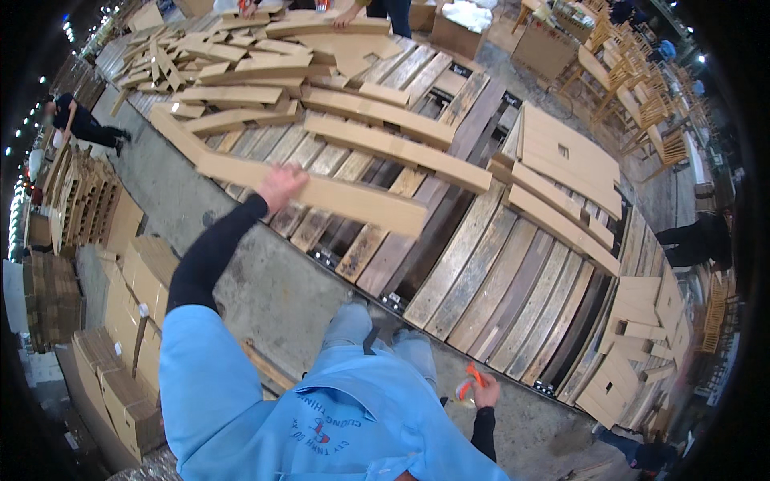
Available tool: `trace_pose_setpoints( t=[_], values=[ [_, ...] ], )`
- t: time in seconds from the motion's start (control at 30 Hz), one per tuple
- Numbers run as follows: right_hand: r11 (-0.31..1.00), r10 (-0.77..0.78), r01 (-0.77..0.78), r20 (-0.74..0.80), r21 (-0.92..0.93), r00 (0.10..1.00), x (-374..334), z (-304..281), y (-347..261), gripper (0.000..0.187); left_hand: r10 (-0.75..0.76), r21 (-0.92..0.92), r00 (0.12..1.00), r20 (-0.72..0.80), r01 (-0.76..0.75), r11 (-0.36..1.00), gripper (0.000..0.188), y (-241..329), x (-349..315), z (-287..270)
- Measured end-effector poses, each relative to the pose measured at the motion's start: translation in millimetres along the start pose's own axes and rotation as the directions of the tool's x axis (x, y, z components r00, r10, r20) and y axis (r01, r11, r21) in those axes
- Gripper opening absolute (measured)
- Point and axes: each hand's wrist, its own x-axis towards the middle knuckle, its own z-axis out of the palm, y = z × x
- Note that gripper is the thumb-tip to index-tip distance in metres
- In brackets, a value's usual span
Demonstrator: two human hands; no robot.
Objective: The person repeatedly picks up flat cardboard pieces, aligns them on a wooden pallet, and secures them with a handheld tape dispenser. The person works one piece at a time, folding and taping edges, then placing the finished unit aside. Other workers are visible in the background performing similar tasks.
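My left hand [282, 186] is closed on the upper edge of a long, bent cardboard strip [361, 203], which lies over the near side of the slatted wooden table. In my right hand [486, 390], low beside my body, is an orange tape dispenser [465, 386] with what looks like a clear roll. Two more long folded cardboard strips [401, 151] lie just beyond the one I grip. A heap of similar cardboard strips [233, 68] covers the far left of the table.
Flat cardboard sheets with cut holes [569, 152] and strips [561, 228] rest on the wooden slats [497, 280] to the right. Cardboard stacks [132, 321] stand on the floor at left. Another person's hand [346, 18] touches the far cardboard. Wooden chairs [634, 88] fill the back right.
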Motion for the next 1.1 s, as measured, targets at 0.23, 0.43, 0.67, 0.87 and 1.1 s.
trace_pose_setpoints(
  t=[0.23, 0.43, 0.67, 0.87, 1.1],
  values=[
    [0.903, 0.309, -0.207, -0.236, 0.376, 0.921, -57, 26, 6, 0.039, -0.545, 0.270, 0.813, -0.203, 0.582, 0.767, 0.077, -178, 55, -115],
    [0.910, 0.392, -0.354, -0.172, 0.217, 0.904, -104, 92, -43, 0.045, -0.481, -0.360, 0.849, -0.220, 0.387, 0.849, 0.059, -92, 62, 74],
    [0.823, 0.561, -0.567, -0.228, 0.048, 0.796, -177, 116, -7, 0.046, -0.005, -0.446, 0.725, 0.688, 0.429, 0.786, 0.082, 181, -103, 292],
    [0.685, 0.714, -0.695, -0.388, 0.216, 0.583, -209, 102, 9, 0.048, 0.178, -0.586, 0.749, 0.638, 0.321, 0.744, 0.064, 264, -171, 298],
    [0.590, 0.805, -0.664, -0.272, 0.461, 0.527, -207, 120, 41, 0.045, 0.083, -0.502, 0.878, 0.471, 0.189, 0.844, 0.062, 187, 0, 232]
  ],
)
